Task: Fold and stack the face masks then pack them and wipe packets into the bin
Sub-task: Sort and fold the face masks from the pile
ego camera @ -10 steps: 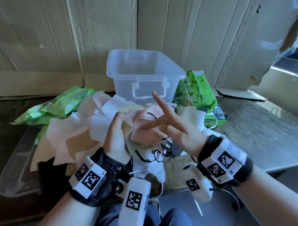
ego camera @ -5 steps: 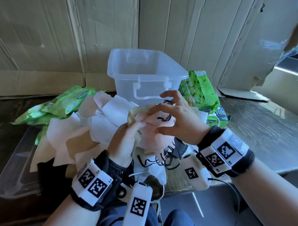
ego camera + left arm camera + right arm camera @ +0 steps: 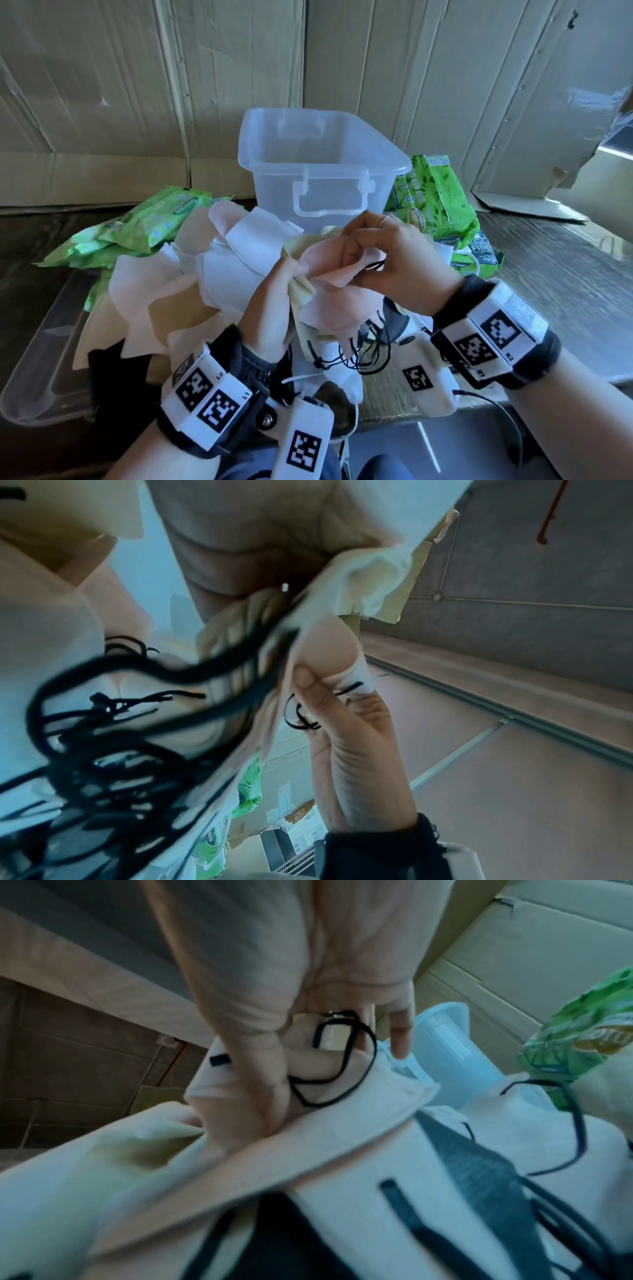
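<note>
A pale pink face mask (image 3: 337, 291) with black ear loops is held up above the heap of white, cream and pink masks (image 3: 191, 284). My left hand (image 3: 274, 298) grips a bunch of masks, a yellowish one (image 3: 301, 294) among them, from the left. My right hand (image 3: 383, 260) pinches the pink mask's upper edge and a black ear loop (image 3: 329, 1074). The right thumb (image 3: 308, 685) presses on the cloth in the left wrist view. Behind stands the clear plastic bin (image 3: 318, 171), nothing visible inside. Green wipe packets lie at its left (image 3: 161, 219) and right (image 3: 442, 205).
A clear bin lid (image 3: 41, 370) lies flat under the mask heap at the left. Cardboard sheets (image 3: 137, 102) line the wall behind. Dark wooden table surface (image 3: 565, 274) shows at the right. Tangled black ear loops (image 3: 366, 349) hang below the held masks.
My right hand went from spread fingers to a pinch on the pink mask's edge and loop. My left hand has risen and closed around the bunch of masks.
</note>
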A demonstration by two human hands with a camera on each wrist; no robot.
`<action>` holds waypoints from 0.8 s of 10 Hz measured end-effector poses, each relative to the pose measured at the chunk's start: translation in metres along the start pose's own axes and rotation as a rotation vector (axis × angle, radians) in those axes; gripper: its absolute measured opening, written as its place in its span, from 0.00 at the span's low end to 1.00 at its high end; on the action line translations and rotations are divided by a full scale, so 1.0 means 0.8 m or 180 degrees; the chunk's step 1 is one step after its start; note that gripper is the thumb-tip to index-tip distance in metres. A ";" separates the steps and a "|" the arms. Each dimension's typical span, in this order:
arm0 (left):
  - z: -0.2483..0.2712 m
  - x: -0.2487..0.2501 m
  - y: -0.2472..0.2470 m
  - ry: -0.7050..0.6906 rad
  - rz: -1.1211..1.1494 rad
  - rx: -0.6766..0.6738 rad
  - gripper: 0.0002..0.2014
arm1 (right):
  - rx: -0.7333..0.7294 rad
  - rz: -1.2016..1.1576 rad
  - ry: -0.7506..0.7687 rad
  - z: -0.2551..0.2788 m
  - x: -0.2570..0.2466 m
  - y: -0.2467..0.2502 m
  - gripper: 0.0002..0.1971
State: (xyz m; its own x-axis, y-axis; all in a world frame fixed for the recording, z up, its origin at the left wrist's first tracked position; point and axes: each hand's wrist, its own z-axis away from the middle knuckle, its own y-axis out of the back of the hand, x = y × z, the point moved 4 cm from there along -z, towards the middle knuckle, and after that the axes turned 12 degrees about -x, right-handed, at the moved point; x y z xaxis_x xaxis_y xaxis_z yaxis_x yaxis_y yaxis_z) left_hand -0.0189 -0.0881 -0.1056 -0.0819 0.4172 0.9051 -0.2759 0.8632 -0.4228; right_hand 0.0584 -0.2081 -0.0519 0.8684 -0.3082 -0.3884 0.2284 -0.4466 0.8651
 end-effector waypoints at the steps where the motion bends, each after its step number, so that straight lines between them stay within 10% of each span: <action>1: -0.007 -0.010 0.001 0.0125 0.0060 -0.0531 0.25 | -0.0183 -0.0062 -0.0044 -0.003 -0.005 0.001 0.10; 2: -0.005 -0.014 0.004 0.0168 -0.0136 -0.0694 0.15 | -0.0332 -0.0298 0.0171 -0.005 -0.012 0.002 0.09; 4: 0.000 -0.011 0.010 -0.0167 -0.0328 -0.0851 0.26 | 0.0393 -0.0478 0.0393 -0.003 -0.018 0.013 0.06; 6: -0.003 0.010 0.012 -0.0371 0.0072 -0.1114 0.11 | -0.0095 -0.0633 -0.0056 0.003 -0.003 0.025 0.11; 8: -0.007 0.015 0.015 -0.0559 -0.0837 -0.1084 0.22 | -0.0382 -0.0712 -0.0132 -0.003 -0.001 0.026 0.14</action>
State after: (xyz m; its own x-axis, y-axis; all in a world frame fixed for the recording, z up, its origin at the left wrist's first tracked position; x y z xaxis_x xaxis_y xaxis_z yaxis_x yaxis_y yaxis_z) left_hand -0.0176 -0.0711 -0.1003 -0.2205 0.1426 0.9649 0.0189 0.9897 -0.1419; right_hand 0.0631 -0.2155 -0.0325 0.7721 -0.2482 -0.5850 0.4656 -0.4056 0.7866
